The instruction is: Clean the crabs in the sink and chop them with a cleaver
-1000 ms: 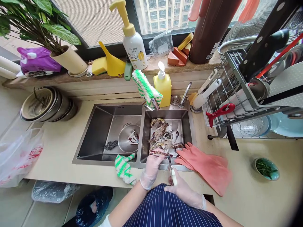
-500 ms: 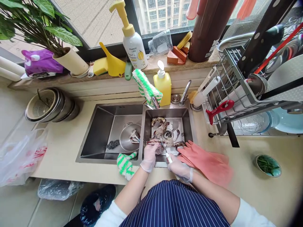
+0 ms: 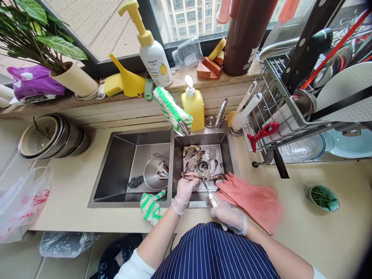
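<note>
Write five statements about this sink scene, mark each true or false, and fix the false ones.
1. The right hand holds a white-handled tool. True.
2. The left hand holds a yellow bottle. False: it holds a reddish piece.
3. A dark scouring pad lies in the left basin. True.
4. The pink gloves lie in the left basin. False: they lie on the counter, partly over the right basin.
5. The yellow funnel is on the windowsill. True.

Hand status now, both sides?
Left hand: closed, holding a brown piece over the sink.
Right hand: closed around the white-handled scissors.
</note>
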A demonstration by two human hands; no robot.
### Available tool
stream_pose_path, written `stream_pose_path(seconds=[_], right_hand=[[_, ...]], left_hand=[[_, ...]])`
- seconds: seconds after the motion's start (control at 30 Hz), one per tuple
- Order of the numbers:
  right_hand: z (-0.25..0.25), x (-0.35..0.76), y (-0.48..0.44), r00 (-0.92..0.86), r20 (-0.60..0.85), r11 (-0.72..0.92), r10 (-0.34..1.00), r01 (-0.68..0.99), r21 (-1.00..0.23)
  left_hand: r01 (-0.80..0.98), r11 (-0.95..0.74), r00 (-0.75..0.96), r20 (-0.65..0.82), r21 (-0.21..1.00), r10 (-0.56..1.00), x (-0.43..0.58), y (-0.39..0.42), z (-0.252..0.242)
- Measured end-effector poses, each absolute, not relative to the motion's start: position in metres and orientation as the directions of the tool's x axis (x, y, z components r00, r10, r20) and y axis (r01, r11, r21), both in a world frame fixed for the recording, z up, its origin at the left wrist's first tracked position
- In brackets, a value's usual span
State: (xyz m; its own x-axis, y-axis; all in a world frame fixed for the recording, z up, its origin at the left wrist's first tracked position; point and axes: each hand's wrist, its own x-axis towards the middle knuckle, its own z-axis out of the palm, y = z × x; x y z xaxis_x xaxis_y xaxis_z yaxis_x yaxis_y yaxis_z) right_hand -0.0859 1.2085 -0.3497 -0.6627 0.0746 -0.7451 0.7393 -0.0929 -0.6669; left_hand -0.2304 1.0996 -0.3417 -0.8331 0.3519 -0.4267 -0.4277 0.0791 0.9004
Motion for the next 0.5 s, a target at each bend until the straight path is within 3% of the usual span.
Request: stream_pose_path(seconds=[0.17, 0.3, 0.37, 0.5], right_hand=[[-0.350, -0.091, 1.193, -0.636, -0.755, -0.166, 0.160, 0.737, -0.655], [-0.344, -0.099, 1.189, -0.608, -0.780, -0.215, 0.151, 0.750, -0.626], [-0.330, -0.101, 1.195, -0.618, -0.779, -0.267, 0.102, 0.737, -0.620], [-0.293, -0.099, 1.215, -0.646, -0.754, -0.389, -0.119, 0.729, -0.564]], left_hand=[[-0.486, 0.055, -0.824, -0.479, 0.872, 0.302, -0.229, 1.105, -0.344], [-0.543, -0.027, -0.815, -0.518, 0.840, 0.260, -0.230, 1.104, -0.350], [-0.592, -0.095, -0.783, -0.543, 0.801, 0.303, -0.229, 1.101, -0.353], [-0.696, -0.215, -0.695, -0.568, 0.685, 0.441, -0.228, 1.092, -0.355]])
